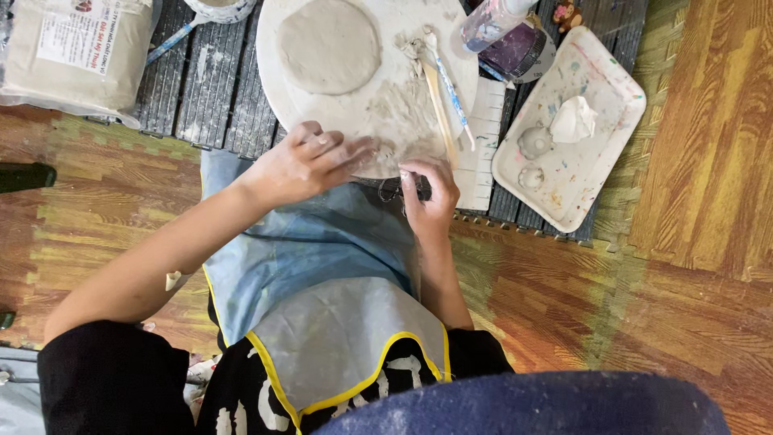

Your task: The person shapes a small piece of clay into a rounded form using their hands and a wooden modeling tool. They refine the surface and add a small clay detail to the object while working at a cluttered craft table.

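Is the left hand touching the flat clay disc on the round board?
Apart. The head view shows the left hand at the round board's near edge, with bare board between it and the clay disc.

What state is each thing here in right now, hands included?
Clay disc: rolled flat, lying on the round board.
Left hand: fingers spread, resting on the board's near edge.
Right hand: pinched shut on a small dark thing; what it is, unclear.
Tray: paint-stained, holding crumpled tissue.

The near rim of the round white work board [403,113] is open between both hands, while the flat grey clay disc [328,44], wooden modelling tools [441,97] and white paint-stained tray [600,72] obstruct the far and right sides.
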